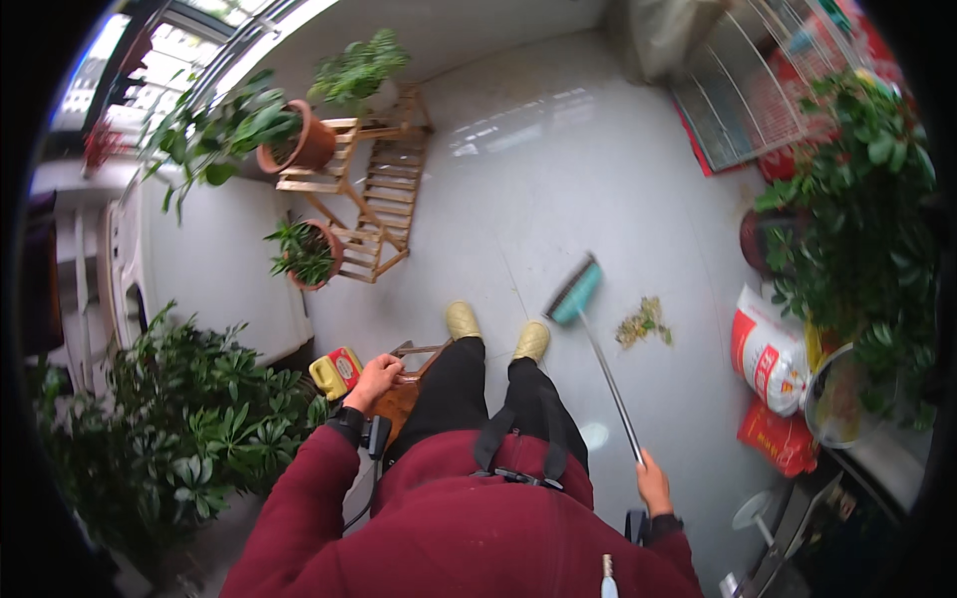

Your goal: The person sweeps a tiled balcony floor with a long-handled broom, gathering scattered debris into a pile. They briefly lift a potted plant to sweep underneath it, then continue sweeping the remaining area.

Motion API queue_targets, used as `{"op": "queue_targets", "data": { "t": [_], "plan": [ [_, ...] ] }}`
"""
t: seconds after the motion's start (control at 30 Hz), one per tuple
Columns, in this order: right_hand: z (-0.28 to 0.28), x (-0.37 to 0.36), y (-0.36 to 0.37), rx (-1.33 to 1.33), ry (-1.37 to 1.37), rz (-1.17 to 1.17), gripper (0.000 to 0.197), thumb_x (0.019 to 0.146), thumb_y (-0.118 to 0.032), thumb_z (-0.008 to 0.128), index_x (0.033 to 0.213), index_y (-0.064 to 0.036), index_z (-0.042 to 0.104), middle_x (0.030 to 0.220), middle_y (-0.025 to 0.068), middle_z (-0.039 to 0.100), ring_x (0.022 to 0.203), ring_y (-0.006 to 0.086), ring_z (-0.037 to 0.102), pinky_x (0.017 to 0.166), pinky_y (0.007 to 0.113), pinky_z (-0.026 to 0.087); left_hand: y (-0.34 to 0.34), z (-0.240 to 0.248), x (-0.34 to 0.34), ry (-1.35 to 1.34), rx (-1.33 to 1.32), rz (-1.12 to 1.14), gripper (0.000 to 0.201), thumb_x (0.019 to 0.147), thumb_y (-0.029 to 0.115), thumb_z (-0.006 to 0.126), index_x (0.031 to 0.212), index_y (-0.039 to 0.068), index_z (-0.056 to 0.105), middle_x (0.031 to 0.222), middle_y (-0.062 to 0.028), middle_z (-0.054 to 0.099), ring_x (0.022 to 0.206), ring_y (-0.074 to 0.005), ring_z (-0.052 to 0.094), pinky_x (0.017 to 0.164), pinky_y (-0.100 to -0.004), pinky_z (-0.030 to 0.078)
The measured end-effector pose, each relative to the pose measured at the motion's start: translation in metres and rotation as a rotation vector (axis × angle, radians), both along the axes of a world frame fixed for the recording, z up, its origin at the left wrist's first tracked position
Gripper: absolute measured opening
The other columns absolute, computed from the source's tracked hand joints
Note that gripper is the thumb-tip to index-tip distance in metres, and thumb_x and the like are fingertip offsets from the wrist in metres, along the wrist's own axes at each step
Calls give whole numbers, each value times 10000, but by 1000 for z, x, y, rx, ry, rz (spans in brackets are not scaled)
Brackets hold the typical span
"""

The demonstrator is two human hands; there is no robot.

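Observation:
At the right, my right hand (654, 484) is closed round the metal handle of a broom (578, 291). Its teal head with dark bristles is on the grey floor ahead of my feet, slightly blurred. Just right of the broom head lies a small pile of yellow-green dry leaves (645, 323). My left hand (377, 380) is held at my left side with its fingers curled together; whether anything is between them is hidden. Below and beside it shows part of a brown wooden piece (399, 407), perhaps a stool, largely covered by my arm and leg.
A slatted wooden plant stand (389, 194) with potted plants stands ahead left. A yellow jug with a red label (336, 373) and a leafy plant (199, 429) are left. White-and-red sacks (773, 349), a wire rack (743, 80) and more foliage (857, 199) line the right.

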State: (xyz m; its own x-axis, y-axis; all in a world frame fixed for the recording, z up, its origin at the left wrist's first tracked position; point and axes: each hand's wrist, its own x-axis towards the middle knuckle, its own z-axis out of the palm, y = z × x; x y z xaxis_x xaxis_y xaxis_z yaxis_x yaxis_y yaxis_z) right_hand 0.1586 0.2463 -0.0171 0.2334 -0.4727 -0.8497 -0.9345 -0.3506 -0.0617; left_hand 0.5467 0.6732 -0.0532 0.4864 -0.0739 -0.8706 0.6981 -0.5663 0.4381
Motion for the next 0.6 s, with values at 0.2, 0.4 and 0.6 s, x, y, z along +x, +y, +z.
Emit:
{"op": "queue_targets", "data": {
  "t": [0.2, 0.4, 0.6],
  "plan": [
    [39, -21, 2, 99, 137, -240, 436, 885, -236, 482, 1297, -100, 436, 988, 197, 556, 870, 325, 550, 763, 381, 437, 25, -15, -35, 53, -62, 155, 123, 885, 134, 482, 894, 27, 542, 828, -52, 602, 667, -110, 580, 588, -249, 494],
    [-1, 86, -1, 204, -305, 98, 459, 902, -207, 464, 1348, -136, 378, 539, 40, 451, 371, 127, 422, 341, 296, 356, 58, -46, -50, 143, -19, 155, 155, 897, 178, 497, 901, 34, 552, 801, -49, 597, 676, -127, 580, 594, -258, 496],
    [-40, 320, 84, 465, -382, -111, 459, 916, -216, 425, 1359, -124, 349, 528, 25, 426, 376, 130, 424, 332, 284, 359, 100, -41, -32, 54, -85, 353, 167, 903, 190, 497, 954, 41, 552, 865, -56, 613, 732, -133, 594, 636, -258, 500]
  ]
}}
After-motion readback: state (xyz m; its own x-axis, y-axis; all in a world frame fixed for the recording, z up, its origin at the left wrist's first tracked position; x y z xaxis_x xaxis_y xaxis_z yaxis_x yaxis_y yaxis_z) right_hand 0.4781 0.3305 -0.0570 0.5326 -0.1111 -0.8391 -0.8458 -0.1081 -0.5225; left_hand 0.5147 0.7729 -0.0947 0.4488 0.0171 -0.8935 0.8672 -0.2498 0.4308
